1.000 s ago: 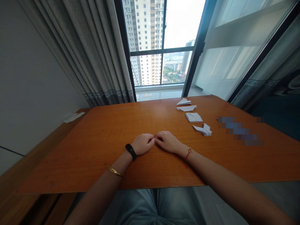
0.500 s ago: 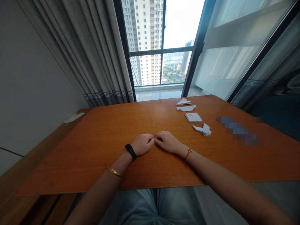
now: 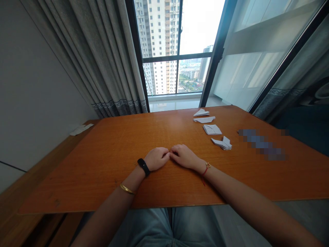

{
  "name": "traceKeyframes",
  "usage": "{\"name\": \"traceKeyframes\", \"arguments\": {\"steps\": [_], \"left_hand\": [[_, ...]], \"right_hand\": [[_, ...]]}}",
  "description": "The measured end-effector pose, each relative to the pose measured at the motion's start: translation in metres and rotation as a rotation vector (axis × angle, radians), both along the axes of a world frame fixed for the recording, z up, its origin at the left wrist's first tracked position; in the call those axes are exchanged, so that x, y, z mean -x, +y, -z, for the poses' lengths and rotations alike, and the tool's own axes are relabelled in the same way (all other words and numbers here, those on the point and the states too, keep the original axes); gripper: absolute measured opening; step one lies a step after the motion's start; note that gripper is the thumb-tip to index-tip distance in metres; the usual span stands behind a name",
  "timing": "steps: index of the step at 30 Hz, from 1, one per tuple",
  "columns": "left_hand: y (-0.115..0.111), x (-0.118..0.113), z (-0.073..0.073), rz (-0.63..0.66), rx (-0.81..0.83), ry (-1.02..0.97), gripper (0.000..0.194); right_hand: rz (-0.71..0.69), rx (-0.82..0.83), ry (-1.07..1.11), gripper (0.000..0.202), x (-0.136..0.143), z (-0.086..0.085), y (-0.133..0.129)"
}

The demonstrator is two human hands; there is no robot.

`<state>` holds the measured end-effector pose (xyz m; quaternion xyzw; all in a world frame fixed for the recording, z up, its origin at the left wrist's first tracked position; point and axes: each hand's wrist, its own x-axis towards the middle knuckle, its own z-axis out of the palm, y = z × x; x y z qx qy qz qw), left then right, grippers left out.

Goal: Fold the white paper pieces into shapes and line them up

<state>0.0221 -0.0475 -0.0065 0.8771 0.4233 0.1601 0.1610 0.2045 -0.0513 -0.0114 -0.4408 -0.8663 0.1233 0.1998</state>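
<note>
My left hand (image 3: 156, 159) rests on the wooden table (image 3: 123, 137), its fingers curled in and holding nothing that shows. Close against it, my right hand (image 3: 185, 156) lies in the same loose curl, and the two meet at the thumbs and fingertips. Beyond my right hand is a row of folded white papers: a winged folded paper (image 3: 222, 142), a squarish folded paper (image 3: 212, 129), a long flat folded paper (image 3: 205, 119) and a pointed folded paper (image 3: 201, 112). Neither hand touches them.
A blurred-out patch (image 3: 262, 143) covers something at the table's right side. On a wooden ledge to the left lies a white strip (image 3: 81, 129). A grey curtain (image 3: 110, 68) and a tall window (image 3: 177, 58) stand behind the table's far edge.
</note>
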Motion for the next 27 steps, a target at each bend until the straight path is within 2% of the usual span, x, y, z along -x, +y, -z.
{"name": "traceKeyframes", "arguments": {"steps": [27], "left_hand": [[0.0025,0.0012,0.0036,0.018,-0.036,-0.006,0.026]], "right_hand": [[-0.014,-0.037,0.020,0.026,-0.0015,0.0038,0.0015]]}}
